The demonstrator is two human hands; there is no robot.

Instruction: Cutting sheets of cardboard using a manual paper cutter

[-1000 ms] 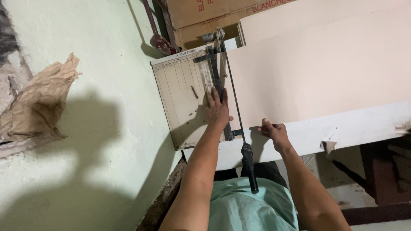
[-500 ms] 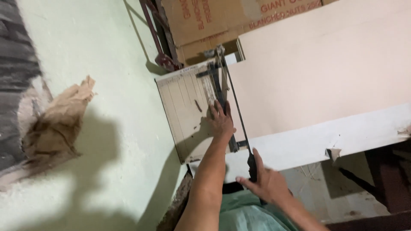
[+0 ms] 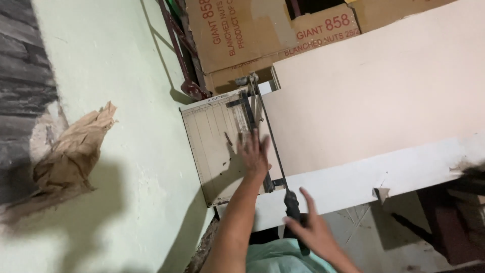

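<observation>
- The left hand (image 3: pixel 254 151) lies flat, fingers spread wide, on the ruled board of a paper cutter (image 3: pixel 217 146).
- The cutter sits at the left end of a white table (image 3: pixel 384 177), its near corner at the table's front edge.
- The right hand (image 3: pixel 316 230), fingers loosely open, touches the cutter's black blade handle (image 3: pixel 291 202) off the front edge.
- A large pale sheet (image 3: pixel 374 96) lies right of the blade.

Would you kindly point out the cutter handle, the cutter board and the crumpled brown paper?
cutter handle (image 3: pixel 292 203), head view, black grip.
cutter board (image 3: pixel 212 146), head view, ruled face.
crumpled brown paper (image 3: pixel 70 156), head view, middle.
</observation>
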